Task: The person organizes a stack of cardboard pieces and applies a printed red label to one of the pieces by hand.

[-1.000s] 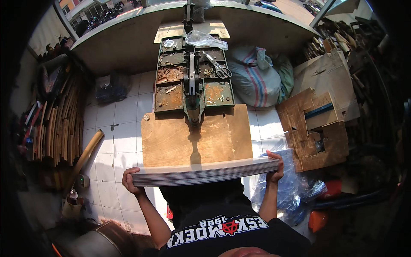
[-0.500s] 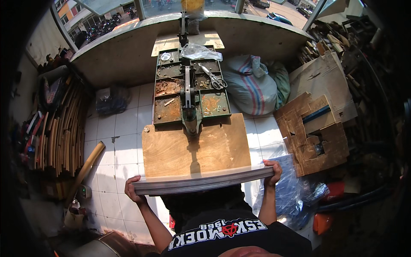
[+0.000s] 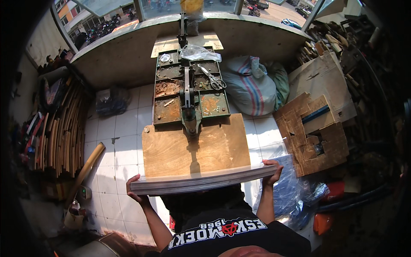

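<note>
Both hands grip a thick stack of sheets by its ends: left hand and right hand, fingers curled around it. The stack rests on the wooden board's near edge, before the press.

Left hand, right hand grip sheet stack ends.

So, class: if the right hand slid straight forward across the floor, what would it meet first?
Likely the torn brown cardboard sheet; the right hand grips the thick stack of thin flat sheets, though depth is unclear.
</note>
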`<state>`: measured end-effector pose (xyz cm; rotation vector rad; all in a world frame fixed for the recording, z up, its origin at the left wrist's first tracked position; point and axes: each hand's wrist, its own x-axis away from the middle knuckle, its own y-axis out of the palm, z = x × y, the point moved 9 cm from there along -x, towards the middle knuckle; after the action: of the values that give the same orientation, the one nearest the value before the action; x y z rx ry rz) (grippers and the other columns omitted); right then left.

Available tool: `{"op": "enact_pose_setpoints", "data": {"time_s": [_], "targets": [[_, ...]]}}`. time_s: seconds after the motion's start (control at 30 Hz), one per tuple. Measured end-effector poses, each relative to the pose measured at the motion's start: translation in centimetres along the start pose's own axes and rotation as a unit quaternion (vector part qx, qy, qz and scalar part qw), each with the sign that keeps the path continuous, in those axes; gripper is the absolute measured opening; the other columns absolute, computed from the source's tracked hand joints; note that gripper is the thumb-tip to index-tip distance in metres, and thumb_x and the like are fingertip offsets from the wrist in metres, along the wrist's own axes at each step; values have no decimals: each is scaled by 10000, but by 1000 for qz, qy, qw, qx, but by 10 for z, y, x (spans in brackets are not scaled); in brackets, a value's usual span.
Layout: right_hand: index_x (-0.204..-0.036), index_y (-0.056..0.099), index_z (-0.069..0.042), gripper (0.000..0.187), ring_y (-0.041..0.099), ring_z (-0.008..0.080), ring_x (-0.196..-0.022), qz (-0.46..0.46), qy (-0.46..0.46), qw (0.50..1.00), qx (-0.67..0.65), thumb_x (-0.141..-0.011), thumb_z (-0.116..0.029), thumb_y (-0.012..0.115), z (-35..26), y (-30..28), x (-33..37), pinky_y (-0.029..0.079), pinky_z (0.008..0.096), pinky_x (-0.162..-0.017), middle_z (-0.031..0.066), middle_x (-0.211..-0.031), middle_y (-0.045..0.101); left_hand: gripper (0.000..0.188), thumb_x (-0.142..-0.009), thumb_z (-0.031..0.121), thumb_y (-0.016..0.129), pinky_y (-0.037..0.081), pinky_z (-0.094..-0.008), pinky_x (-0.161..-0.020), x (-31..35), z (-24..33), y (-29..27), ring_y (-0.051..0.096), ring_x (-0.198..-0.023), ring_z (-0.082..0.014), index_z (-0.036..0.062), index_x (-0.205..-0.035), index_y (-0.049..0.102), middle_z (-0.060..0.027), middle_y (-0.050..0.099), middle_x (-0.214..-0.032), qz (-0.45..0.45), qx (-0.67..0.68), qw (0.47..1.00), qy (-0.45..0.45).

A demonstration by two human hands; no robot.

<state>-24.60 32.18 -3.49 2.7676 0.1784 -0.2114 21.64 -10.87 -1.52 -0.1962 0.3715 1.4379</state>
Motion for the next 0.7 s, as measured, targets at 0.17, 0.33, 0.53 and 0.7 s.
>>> {"op": "enact_pose_setpoints", "data": {"time_s": [0.17, 0.33, 0.53, 0.7], "targets": [[-771, 588, -12, 764, 605, 269, -788, 2, 4, 1000, 21, -981, -625, 183, 5, -2, -3, 462, 380, -811, 154, -762, 624, 814, -895, 759, 240, 468, -398, -816, -6, 5, 7, 572, -852, -253, 6, -885, 550, -128, 580, -851, 11, 8, 1000, 11], [-724, 577, -18, 754, 589, 227, -711, 6, 20, 1000, 23, -986, -615, 199, 9, 0, -10, 456, 321, -735, 131, -689, 612, 791, -898, 745, 257, 463, -386, -817, -7, -10, 0, 567, -837, -250, 11, -870, 552, -132, 575, -843, 6, 38, 999, -21], [-638, 590, -21, 734, 537, 185, -562, 37, 106, 984, 137, -1003, -551, 237, 19, -3, -38, 432, 311, -591, 83, -569, 576, 624, -968, 584, 344, 505, -323, -649, -25, -17, 9, 587, -674, -189, 5, -926, 575, -81, 584, -766, 12, 3, 991, -133], [-679, 578, -9, 820, 518, 167, -642, 6, 219, 922, 319, -963, -678, 197, 21, 33, -65, 448, 335, -618, 50, -628, 558, 773, -1003, 587, 229, 454, -359, -615, -75, -3, 37, 529, -589, -189, -26, -657, 548, -92, 553, -603, -38, -266, 948, -171]]}}
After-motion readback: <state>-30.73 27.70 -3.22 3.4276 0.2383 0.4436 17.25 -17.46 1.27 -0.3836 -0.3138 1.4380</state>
